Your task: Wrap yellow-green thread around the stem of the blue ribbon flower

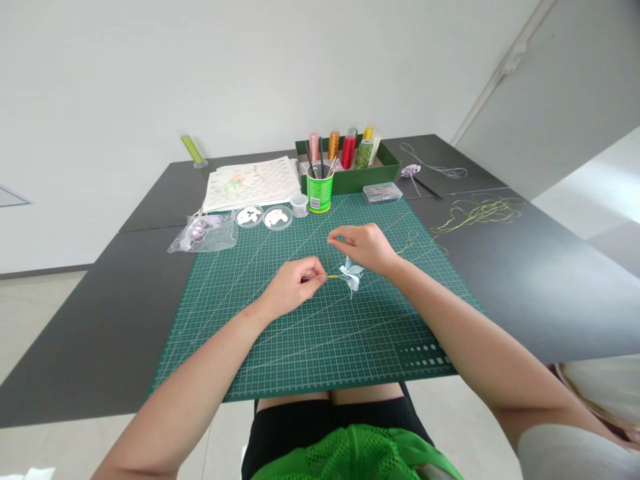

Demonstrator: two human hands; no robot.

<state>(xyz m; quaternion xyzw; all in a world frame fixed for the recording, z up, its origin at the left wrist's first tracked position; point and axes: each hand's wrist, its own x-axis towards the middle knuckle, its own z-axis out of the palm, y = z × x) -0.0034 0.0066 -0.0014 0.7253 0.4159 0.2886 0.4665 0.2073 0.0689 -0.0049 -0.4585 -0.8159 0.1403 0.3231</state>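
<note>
Over the green cutting mat [280, 347], my left hand [295, 285] pinches the yellow-green stem of a pale blue flower [351, 275]. The flower lies sideways, its petals pointing right, just below my right hand [364, 245]. That hand's fingers are pressed together above and slightly left of the petals. Whatever sits between those fingertips, perhaps thread, is too small to make out.
A green cup [320, 193] of tools stands before a green box [350, 180] with thread spools. Dishes of white pieces [277, 218], a plastic bag [213, 237] and printed sheets [253, 183] are left. Loose green thread [477, 215] lies right.
</note>
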